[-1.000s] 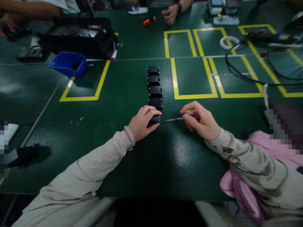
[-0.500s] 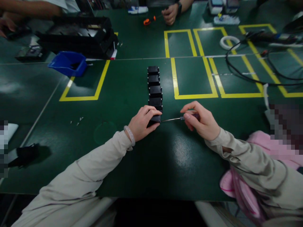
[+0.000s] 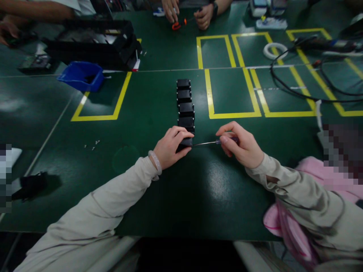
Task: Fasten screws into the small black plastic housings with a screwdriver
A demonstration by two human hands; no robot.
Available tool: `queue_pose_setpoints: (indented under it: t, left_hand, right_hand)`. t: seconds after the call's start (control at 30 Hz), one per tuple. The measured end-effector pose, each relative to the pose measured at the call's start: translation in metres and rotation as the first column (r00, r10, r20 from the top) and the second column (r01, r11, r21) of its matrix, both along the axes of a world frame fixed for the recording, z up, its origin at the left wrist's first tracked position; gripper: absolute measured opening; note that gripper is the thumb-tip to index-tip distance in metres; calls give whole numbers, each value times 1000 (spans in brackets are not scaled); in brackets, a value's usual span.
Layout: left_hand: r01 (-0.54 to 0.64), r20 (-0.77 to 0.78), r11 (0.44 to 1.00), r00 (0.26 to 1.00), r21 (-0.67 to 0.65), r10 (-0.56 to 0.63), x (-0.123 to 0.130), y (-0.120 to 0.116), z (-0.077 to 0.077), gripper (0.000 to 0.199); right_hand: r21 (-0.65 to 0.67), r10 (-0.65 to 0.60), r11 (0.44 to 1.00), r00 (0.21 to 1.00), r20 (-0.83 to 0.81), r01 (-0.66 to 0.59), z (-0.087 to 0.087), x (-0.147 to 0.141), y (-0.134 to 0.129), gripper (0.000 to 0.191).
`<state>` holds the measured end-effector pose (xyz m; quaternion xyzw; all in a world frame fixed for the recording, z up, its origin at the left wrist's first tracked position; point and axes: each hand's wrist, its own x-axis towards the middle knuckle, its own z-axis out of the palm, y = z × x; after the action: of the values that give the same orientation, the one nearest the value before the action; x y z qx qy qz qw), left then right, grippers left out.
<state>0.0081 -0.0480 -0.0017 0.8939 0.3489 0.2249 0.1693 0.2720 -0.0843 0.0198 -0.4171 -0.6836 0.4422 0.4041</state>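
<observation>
My left hand point(image 3: 173, 146) is closed around the nearest small black block point(image 3: 185, 142), pressing it to the green table. Beyond it, several like black blocks point(image 3: 186, 108) stand in a row leading away from me, with small shiny screws along their sides. In my right hand point(image 3: 240, 145) is a screwdriver point(image 3: 206, 143), held by its dark handle between thumb and fingers. Its thin shaft lies nearly level and points left, the tip at the right side of the held block. Whether the tip sits on a screw is too small to tell.
Loose screws point(image 3: 95, 144) lie to the left. A blue bin point(image 3: 82, 75) and a large black housing point(image 3: 93, 47) stand at the back left. Across the table are a co-worker's hands point(image 3: 203, 17) near an orange tool point(image 3: 179, 25). Black cables point(image 3: 283, 83) and pink cloth point(image 3: 286, 223) are at right.
My hands, the block and the screwdriver look almost unmoved. Across the table, the co-worker's other hand has come in above the orange tool.
</observation>
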Motion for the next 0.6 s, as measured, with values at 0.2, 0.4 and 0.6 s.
queue_pose_setpoints:
  t: [0.2, 0.4, 0.6]
  left_hand:
    - [2, -3, 1000, 1000, 1, -2, 0, -1, 0, 33]
    - [-9, -5, 1000, 1000, -21, 9, 0, 0, 2, 32]
    - [-8, -7, 1000, 1000, -25, 8, 0, 0, 2, 33]
  right_hand:
    - [8, 2, 1000, 1000, 9, -2, 1, 0, 0, 14]
    - [30, 3, 1000, 1000, 8, -4, -1, 0, 0, 11]
    - [-7, 4, 1000, 1000, 12, -4, -1, 0, 1, 16]
